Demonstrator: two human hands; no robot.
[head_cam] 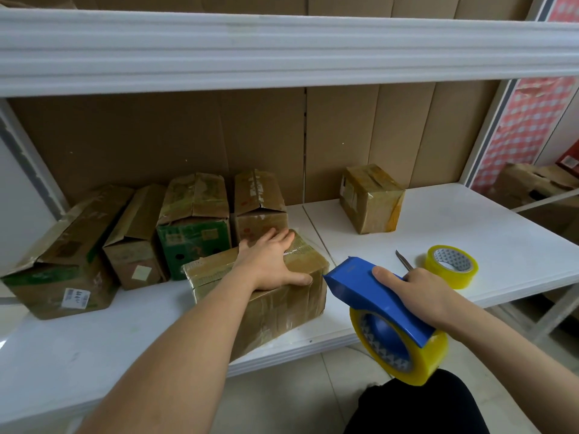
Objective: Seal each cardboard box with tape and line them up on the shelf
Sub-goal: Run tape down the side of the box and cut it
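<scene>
Closest to the lens, a blue tape dispenser loaded with a yellowish tape roll is gripped by the right hand, fingers curled round the handle and index finger laid along the top, out past the front edge of the shelf. Its toothed tip is held just beside the right end of the box being worked on.

That box, wrapped all over in glossy tape, is sat on the white shelf near the front edge, turned a bit skew. It's pressed from above by the left hand, palm flat, fingers straight and slightly spread, thumb hooked over the near top edge.

Right behind it, four more boxes are lined up along the cardboard back wall, flaps looking pretty rough. One taped box is parked on its own further right, well apart from the row.

A spare tape roll is lying flat on the shelf near the right hand, with a small blade beside it, partly hidden by the knuckles.
</scene>
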